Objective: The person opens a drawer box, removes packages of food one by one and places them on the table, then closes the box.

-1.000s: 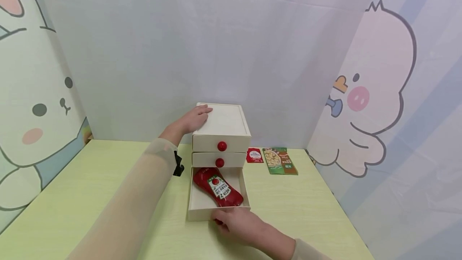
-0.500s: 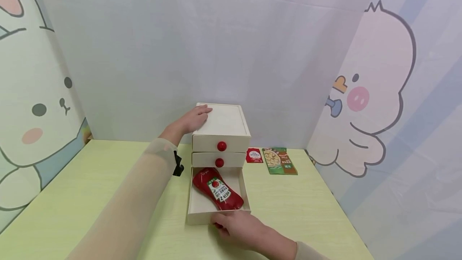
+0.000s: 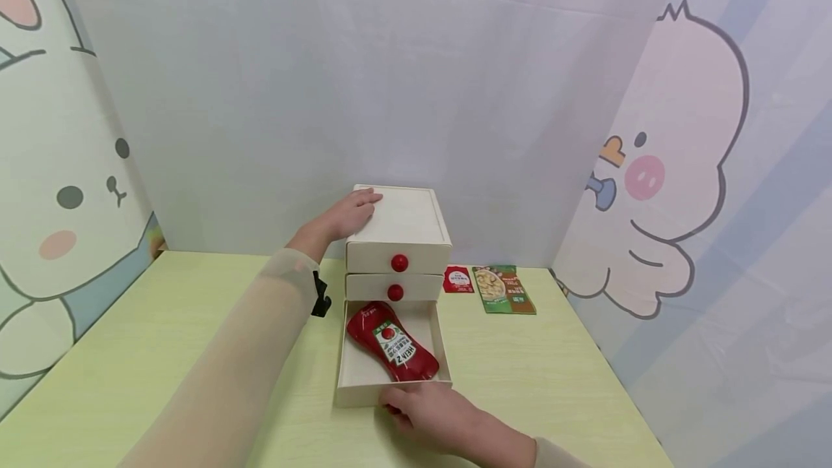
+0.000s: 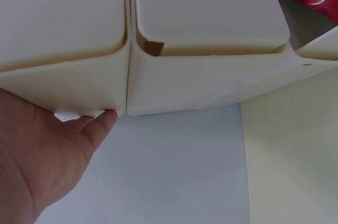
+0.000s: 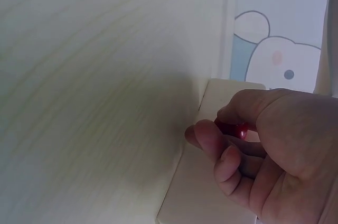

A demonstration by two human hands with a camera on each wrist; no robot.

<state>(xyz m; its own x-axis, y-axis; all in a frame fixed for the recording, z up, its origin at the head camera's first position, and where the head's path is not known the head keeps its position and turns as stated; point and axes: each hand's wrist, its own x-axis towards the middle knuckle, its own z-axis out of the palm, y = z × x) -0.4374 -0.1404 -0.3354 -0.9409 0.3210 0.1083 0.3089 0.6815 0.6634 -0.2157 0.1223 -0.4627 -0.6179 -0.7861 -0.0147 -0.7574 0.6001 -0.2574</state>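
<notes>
A small white drawer cabinet (image 3: 406,215) stands on the table, its bottom drawer (image 3: 360,396) pulled out toward me. In that drawer a red Heinz ketchup pouch (image 3: 393,341) lies flat and slanted, part of it showing in the left wrist view. My left hand (image 3: 347,215) rests on the cabinet's top left edge, its thumb against the side in the left wrist view. At the drawer front, my right hand (image 3: 432,414) pinches the red knob (image 5: 240,130) between thumb and curled fingers; the hand mostly hides the knob in the head view.
The two upper drawers, with red knobs (image 3: 399,263), are closed. To the cabinet's right on the table lie a small red packet (image 3: 458,279) and a green and brown food packet (image 3: 504,290). Behind hangs a pale curtain (image 3: 260,107); printed cartoon animals flank both sides.
The bottom drawer has slid slightly farther out toward me, carrying the ketchup pouch. My right hand has moved with it, while the left hand stays in place.
</notes>
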